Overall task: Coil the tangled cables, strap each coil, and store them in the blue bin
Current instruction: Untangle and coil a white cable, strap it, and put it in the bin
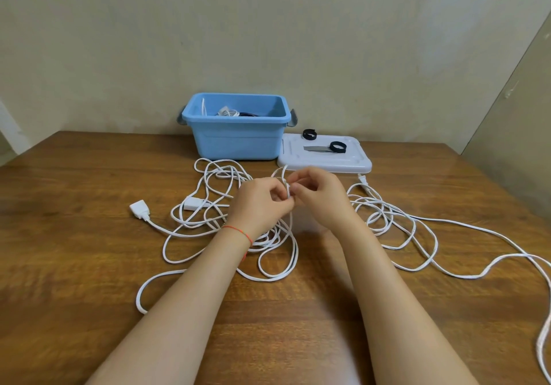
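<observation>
Both hands (262, 202) (317, 193) pinch white cable (288, 189) | tangle beneath | blue bin (238, 137) behind

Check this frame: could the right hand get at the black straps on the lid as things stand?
Probably yes, once freed. The black straps lie exposed on the white lid just beyond the right hand, nothing between, but both hands are pinching the white cable.
</observation>
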